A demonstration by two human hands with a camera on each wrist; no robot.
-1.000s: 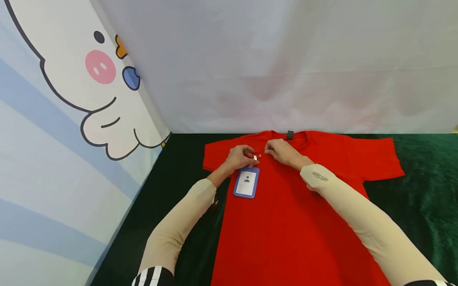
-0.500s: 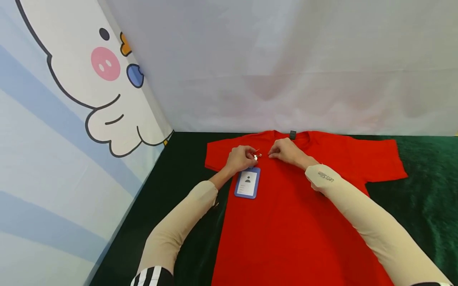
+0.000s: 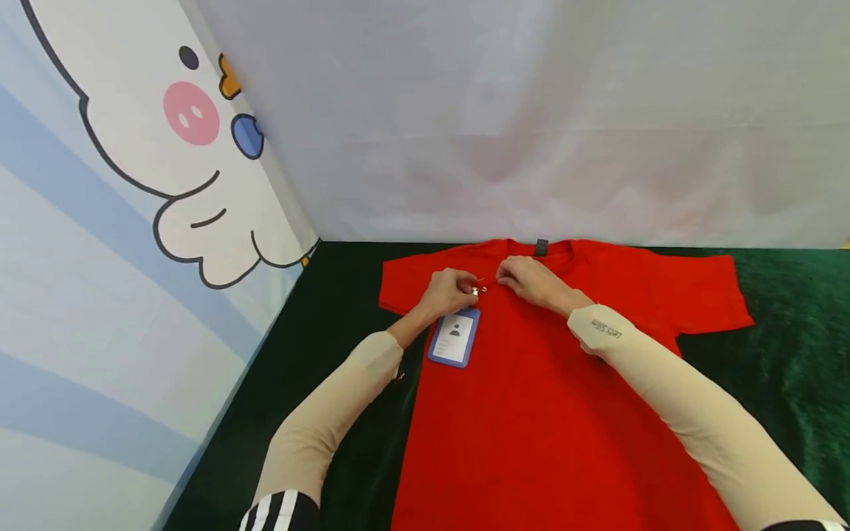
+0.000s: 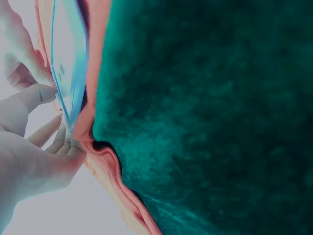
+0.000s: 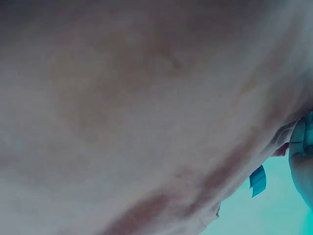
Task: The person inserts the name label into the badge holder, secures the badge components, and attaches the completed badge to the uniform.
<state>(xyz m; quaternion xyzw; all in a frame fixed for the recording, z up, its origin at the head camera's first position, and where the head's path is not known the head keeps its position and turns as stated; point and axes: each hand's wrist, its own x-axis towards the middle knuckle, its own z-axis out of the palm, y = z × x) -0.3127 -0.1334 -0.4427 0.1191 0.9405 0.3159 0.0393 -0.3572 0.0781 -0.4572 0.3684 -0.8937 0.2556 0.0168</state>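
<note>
A red T-shirt [image 3: 531, 398] lies flat, its collar at the far side. My left hand [image 3: 446, 293] pinches the metal clip [image 3: 479, 290] of an ID badge over the upper left chest. Below those fingers hangs the blue-framed ID badge [image 3: 454, 339], a person icon on its white card. Just right of the clip, my right hand [image 3: 533, 283] pinches a bit of shirt cloth between thumb and fingers. From the left wrist, the badge [image 4: 71, 63] appears edge-on beside the left hand [image 4: 39, 159]. Only part of the right hand [image 5: 301, 166] enters the right wrist view.
Dark green velvet cloth [image 3: 783, 413] covers the table. A white curtain [image 3: 531, 125] hangs right behind the shirt collar, where a black neck tag [image 3: 541, 247] sticks up. A printed cartoon panel [image 3: 133, 243] stands along the left side.
The badge has tilted, its lower end swinging left. Its clip has come a little nearer to the right hand's fingertips. The right hand has shifted slightly right.
</note>
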